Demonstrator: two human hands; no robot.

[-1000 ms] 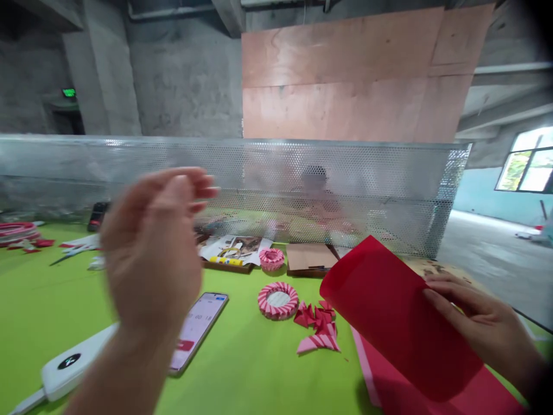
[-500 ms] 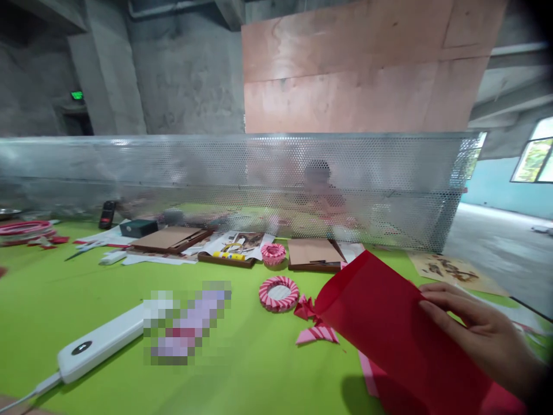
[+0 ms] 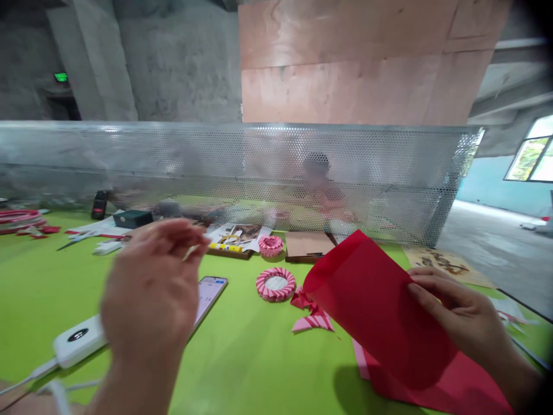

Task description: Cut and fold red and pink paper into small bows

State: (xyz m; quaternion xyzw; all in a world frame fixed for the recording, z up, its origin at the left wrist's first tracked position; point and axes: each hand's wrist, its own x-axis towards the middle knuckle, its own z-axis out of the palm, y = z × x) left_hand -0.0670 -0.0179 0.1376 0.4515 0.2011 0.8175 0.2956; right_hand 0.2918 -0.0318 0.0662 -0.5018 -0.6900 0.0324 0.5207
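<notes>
While the right hand (image 3: pixel 458 323) at lower right pinched a red sheet (image 3: pixel 367 300) by its edge, the blurred left hand (image 3: pixel 151 294) hung curled beside a phone (image 3: pixel 210 298), grip unclear.

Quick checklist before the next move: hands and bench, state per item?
Right hand on red paper sheet: ok, fingers hold its edge.
Left hand: cannot tell; blurred, raised over the green work surface, unclear whether it holds anything.
Folded paper pieces: cannot tell whether the sheet touches them; it sits right beside them.
Pink-and-white paper ring: ok, apart from the sheet.
Phone: not ok, partly behind the left hand, close to it.
</notes>
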